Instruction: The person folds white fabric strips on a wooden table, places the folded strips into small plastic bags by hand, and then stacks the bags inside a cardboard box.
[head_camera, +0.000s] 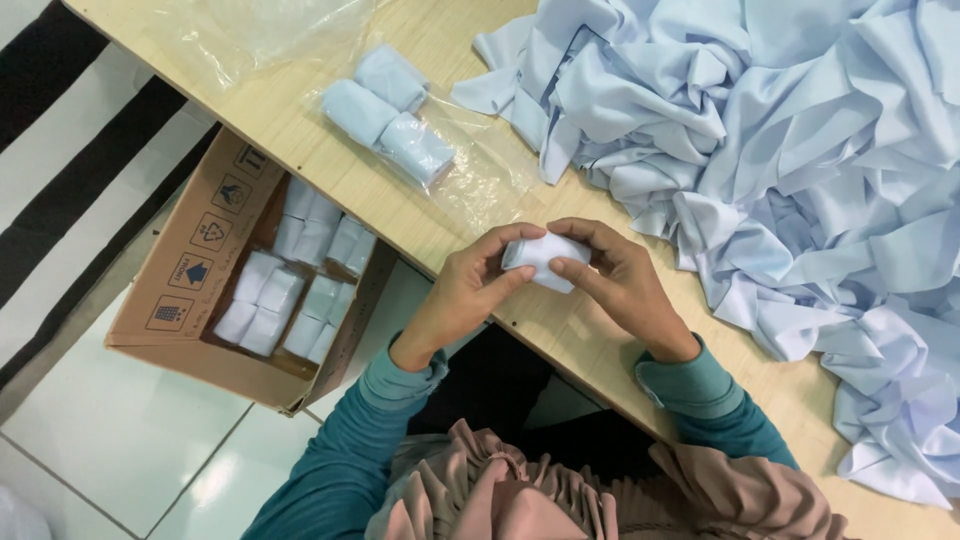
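Pale wooden tabletop (330, 150) lies under both hands, left hand (468, 290) and right hand (622, 280) fingers pinched around a small folded pale-blue cloth bundle (543, 260), heaped cloth (780, 160) just beyond them

The folded cloth (545, 259) I hold is pale blue-white, the same tint as the big heap of fabric (790, 170) at my right. My sleeves (340, 450) are teal, and the garment bunched below them (520, 490) is dusty pink-brown. The desk (300, 130) is light wood with a fine grain. The three rolled bundles (388, 110) are pale blue inside clear, glossy plastic. The cardboard box (190, 270) is brown with dark printed symbols, holding more pale blue-white rolls. The floor (110, 420) has white tiles, beside black and white stripes (70, 150).
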